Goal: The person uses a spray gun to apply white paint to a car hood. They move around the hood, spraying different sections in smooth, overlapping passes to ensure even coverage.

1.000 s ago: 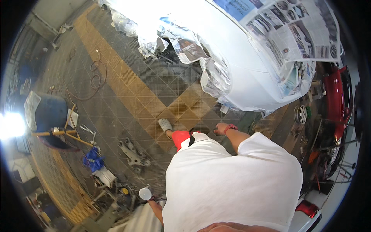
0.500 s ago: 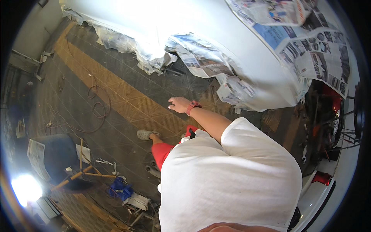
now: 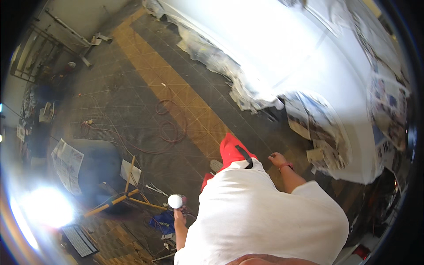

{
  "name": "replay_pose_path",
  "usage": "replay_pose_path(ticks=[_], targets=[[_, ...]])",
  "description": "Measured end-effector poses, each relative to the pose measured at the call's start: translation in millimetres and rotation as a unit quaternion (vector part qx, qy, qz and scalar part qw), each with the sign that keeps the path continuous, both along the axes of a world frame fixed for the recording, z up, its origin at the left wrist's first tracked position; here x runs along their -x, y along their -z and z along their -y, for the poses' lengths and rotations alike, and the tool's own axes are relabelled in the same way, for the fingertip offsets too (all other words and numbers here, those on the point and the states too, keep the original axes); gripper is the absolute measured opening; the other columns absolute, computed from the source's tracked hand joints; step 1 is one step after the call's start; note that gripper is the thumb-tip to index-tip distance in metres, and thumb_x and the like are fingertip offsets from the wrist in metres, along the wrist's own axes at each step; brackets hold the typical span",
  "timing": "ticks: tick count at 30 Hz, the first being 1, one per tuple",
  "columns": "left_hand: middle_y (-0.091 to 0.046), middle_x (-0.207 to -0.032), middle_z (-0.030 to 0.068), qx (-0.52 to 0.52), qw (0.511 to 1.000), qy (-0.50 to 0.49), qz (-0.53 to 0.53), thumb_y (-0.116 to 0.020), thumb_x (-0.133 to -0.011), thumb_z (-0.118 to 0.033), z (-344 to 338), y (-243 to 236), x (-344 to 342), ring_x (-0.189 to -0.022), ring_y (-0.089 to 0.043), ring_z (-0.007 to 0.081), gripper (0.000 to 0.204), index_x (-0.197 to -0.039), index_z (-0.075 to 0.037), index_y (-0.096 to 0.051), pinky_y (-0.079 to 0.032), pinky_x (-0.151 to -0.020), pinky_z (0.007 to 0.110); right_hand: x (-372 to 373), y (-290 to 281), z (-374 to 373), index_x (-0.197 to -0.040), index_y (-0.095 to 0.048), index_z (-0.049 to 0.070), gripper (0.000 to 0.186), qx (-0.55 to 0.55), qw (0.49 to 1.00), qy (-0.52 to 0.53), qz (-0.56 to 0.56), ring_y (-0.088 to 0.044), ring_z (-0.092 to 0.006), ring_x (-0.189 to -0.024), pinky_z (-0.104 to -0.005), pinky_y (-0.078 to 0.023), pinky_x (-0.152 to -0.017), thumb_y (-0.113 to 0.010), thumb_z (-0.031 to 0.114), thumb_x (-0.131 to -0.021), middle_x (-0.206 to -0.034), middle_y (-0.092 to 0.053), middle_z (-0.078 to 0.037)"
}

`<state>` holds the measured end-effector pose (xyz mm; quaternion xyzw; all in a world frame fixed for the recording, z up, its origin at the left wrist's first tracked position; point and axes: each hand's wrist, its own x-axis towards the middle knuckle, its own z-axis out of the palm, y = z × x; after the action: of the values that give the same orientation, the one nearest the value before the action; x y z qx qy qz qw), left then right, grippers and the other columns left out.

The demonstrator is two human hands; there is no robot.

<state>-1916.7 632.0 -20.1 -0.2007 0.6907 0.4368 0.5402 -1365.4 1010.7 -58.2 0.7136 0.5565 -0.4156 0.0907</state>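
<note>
My left hand (image 3: 179, 217) is low in the view, closed around what looks like a paint spray gun with a round white cup (image 3: 175, 201) on top. Its body is mostly hidden under the cup and my fingers. Out to the right, my right hand (image 3: 277, 159) hangs open with loosely bent fingers and nothing seen in it. A red watch (image 3: 286, 166) is on that wrist. Just beyond this hand stands a white car body (image 3: 353, 101). Crumpled newspaper (image 3: 327, 157) covers its wheel area, and clear plastic sheeting (image 3: 212, 55) hangs along its lower edge.
A thin reddish hose (image 3: 170, 132) lies coiled on the grey and yellow tiled floor (image 3: 194, 101). To the left are a dark drum-like thing (image 3: 101, 163) with paper on it, a yellow-legged stand (image 3: 128, 192) and a glaring lamp (image 3: 47, 207). A blue bag (image 3: 163, 222) lies near my left hand.
My left hand has come into view holding the spray gun. My right arm has swung down and to the right. The view has turned, with the car now further right.
</note>
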Motion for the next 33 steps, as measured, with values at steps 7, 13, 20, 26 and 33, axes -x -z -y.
replay_pose_path(ticks=[7,13,20,26,33], targets=[[-0.063,-0.096,0.0049,0.006,0.989,0.061,-0.138,-0.055,-0.078,-0.008,-167.7,31.6,180.1,-0.087,-0.057,0.0193,0.047,-0.125,-0.015,-0.055,-0.047,-0.072,0.04,121.6,33.2,-144.2,-0.126,-0.069,0.002,0.056,0.024,1.0,-0.001,-0.006,-0.065,-0.0345,-0.123,-0.042,-0.05,-0.105,-0.075,0.042,-0.088,-0.128,-0.069,-0.022],[-0.063,-0.105,0.004,0.058,0.989,0.089,-0.105,-0.053,-0.083,-0.009,-329.3,24.9,221.4,-0.089,-0.057,0.0203,0.047,-0.129,-0.017,-0.056,-0.046,-0.08,0.042,251.4,32.4,-340.2,-0.123,-0.071,0.002,0.055,0.054,0.997,-0.059,0.004,-0.065,-0.036,-0.121,-0.0439,-0.05,-0.104,-0.074,0.044,-0.087,-0.126,-0.07,-0.021],[-0.062,-0.099,0.0027,0.003,0.996,0.09,-0.03,-0.055,-0.083,-0.015,-452.7,25.0,232.6,-0.087,-0.055,0.0182,0.043,-0.125,-0.016,-0.059,-0.045,-0.076,0.037,448.1,-19.1,-620.5,-0.129,-0.063,0.003,0.061,-0.117,0.97,-0.183,-0.104,-0.07,-0.0393,-0.104,-0.0459,-0.054,-0.092,-0.069,0.05,-0.09,-0.106,-0.074,-0.02],[-0.061,-0.095,0.0022,0.043,0.997,0.058,0.012,-0.053,-0.086,-0.018,-555.5,24.9,298.9,-0.084,-0.056,0.0183,0.037,-0.122,-0.015,-0.06,-0.045,-0.075,0.037,577.2,-22.8,-771.7,-0.129,-0.064,-0.002,0.057,-0.181,0.952,-0.215,-0.123,-0.071,-0.0372,-0.107,-0.0433,-0.054,-0.093,-0.069,0.042,-0.092,-0.113,-0.073,-0.024],[-0.06,-0.09,0.0016,0.124,0.992,0.006,0.034,-0.052,-0.09,-0.022,-703.1,31.6,474.1,-0.081,-0.056,0.0184,0.031,-0.119,-0.014,-0.061,-0.045,-0.074,0.036,638.3,51.4,-826.9,-0.127,-0.067,0.0,0.062,-0.031,0.984,-0.177,-0.017,-0.068,-0.037,-0.113,-0.0442,-0.052,-0.099,-0.075,0.046,-0.087,-0.119,-0.072,-0.024]])
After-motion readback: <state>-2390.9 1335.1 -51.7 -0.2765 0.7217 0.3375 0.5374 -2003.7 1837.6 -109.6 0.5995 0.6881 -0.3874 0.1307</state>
